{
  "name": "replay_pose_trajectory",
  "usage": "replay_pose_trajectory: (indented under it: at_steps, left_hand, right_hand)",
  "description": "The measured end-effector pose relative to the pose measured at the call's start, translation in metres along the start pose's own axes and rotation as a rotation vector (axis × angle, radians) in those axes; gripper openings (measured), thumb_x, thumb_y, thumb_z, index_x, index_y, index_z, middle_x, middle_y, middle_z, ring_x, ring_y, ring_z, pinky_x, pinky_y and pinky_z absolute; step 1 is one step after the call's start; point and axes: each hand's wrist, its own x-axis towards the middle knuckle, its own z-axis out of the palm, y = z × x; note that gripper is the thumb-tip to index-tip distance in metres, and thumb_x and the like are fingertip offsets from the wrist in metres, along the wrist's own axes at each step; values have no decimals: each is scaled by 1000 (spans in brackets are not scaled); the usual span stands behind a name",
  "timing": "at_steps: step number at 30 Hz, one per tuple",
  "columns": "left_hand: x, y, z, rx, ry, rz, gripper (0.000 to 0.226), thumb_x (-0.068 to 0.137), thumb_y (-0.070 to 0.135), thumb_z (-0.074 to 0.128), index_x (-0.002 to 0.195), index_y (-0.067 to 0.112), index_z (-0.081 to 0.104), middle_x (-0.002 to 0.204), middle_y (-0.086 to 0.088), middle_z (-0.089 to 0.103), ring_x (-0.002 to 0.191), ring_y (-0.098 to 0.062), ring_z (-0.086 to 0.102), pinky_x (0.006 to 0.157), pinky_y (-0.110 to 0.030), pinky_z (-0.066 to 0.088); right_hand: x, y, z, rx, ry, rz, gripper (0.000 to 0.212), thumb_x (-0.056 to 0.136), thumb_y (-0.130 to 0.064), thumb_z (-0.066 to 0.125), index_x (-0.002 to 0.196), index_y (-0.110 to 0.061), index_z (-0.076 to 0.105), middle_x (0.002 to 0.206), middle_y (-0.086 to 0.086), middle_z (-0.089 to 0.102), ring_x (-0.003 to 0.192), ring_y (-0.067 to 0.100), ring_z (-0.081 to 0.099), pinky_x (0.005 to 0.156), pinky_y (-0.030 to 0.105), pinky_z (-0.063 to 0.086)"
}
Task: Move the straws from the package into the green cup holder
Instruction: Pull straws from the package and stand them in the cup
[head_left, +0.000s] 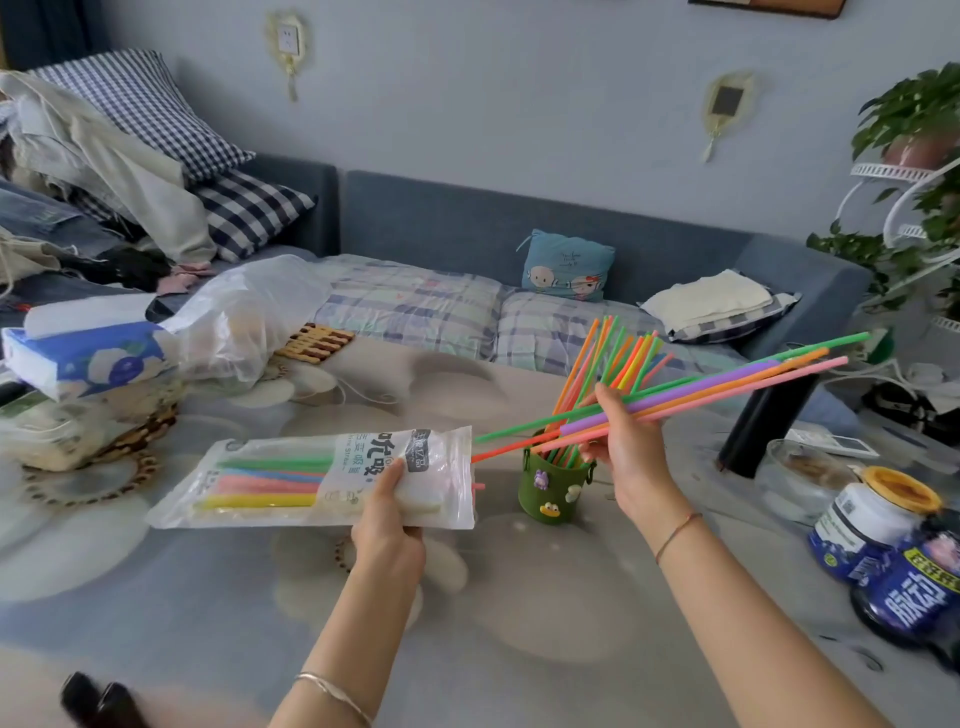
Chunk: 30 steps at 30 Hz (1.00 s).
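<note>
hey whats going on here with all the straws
A person is moving coloured straws from a plastic package into a green cup holder on the table. The left hand holds the package lifted, with several straws left inside. The right hand grips a bunch of straws slanting above the holder, their near ends just outside the package mouth. Many standing straws are already in the holder.

Floral-topped table (519, 623), green cup holder (553, 491) upright (straws (613, 358) inside), clear plastic bag (244, 322), blue jars (867, 530)
</note>
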Motion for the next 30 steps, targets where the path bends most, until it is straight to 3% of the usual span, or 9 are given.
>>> replay_pose_trajectory:
  at_steps: [4,10,15,19,22,26,30]
  left_hand:
    - [-6,7,-7,46,163,28,60,70,14,81,125,10,56,117,-9,68,103,-30,68,93,-50,53]
    - [-28,29,-5,60,247,54,62,69,16,82,125,12,55,121,-7,67,103,-29,67,92,-46,54]
    - [-42,46,-2,37,287,66,60,77,13,77,132,9,52,127,-10,64,101,-28,65,80,-38,53]
    - [-48,53,-6,21,337,41,61,78,14,75,134,8,50,130,-10,62,109,-30,64,75,-36,49]
    - [-52,54,-3,36,324,69,61,80,12,74,135,7,48,131,-10,60,113,-29,62,79,-35,49]
    - [-49,59,-2,102,288,87,64,75,14,78,133,5,50,131,-14,62,112,-30,63,97,-40,51]
    - [-39,63,-1,141,232,95,66,74,8,78,133,5,50,130,-16,62,111,-32,64,97,-46,51]
  right_hand:
    - [3,-12,-10,-60,33,-18,21,91,-30,54,80,-12,54,65,9,57,36,9,52,34,18,41]
    - [1,-44,-14,-162,50,-93,24,92,-31,52,75,-15,52,63,6,57,33,3,52,34,17,42]
    - [3,-72,-15,-257,40,-132,31,92,-35,50,91,-5,58,66,7,56,51,15,55,36,15,43]
    - [5,-87,-17,-254,62,-159,35,92,-37,50,98,-3,59,72,11,57,53,16,55,38,16,44]
    - [4,-90,-15,-260,39,-159,31,92,-34,50,88,-4,57,66,9,58,51,17,55,36,15,44]
    - [2,-80,-11,-360,15,-175,34,93,-34,50,67,-12,52,55,3,54,47,17,52,43,23,44]
    - [15,-63,-12,-528,25,-243,39,94,-35,49,62,-12,50,50,-1,51,42,14,48,40,22,38]
